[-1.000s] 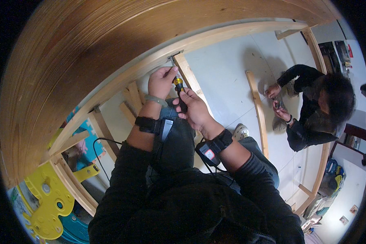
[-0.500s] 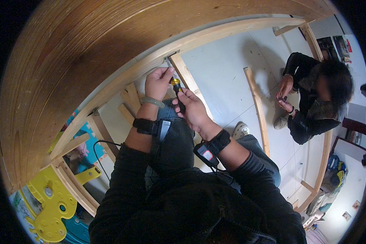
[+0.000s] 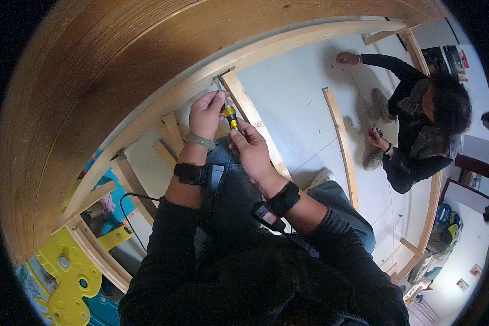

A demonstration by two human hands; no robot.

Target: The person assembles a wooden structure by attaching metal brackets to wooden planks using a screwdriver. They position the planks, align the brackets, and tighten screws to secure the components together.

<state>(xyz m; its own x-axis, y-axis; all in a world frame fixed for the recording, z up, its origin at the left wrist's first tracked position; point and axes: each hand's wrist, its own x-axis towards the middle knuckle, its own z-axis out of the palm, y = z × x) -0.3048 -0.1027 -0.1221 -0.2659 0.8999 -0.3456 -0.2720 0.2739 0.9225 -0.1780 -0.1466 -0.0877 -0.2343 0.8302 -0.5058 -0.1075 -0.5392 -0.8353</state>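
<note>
My right hand [image 3: 251, 148] is wrapped round the yellow-and-black handle of a screwdriver [image 3: 231, 115]. Its shaft points up toward a metal bracket [image 3: 218, 80] where a wooden slat [image 3: 250, 111] meets the long wooden rail [image 3: 171, 103]. Close to the bracket, my left hand [image 3: 205, 113] pinches the shaft between thumb and fingers. The screwdriver's tip is too small to make out against the bracket. A bangle rings my left wrist, and both wrists carry strapped black devices.
A co-worker [image 3: 418, 119] crouches at the right, one arm stretched toward the floor. Between us lies a loose slat [image 3: 339, 138]. A broad wooden panel [image 3: 108, 60] curves over the upper left. A yellow plastic piece [image 3: 70, 271] stands at the lower left, near more slats [image 3: 171, 133].
My hands and the screwdriver stay at the bracket with a small shift, my right fingers further back on the handle. The co-worker's hands have parted, one reaching out over the floor.
</note>
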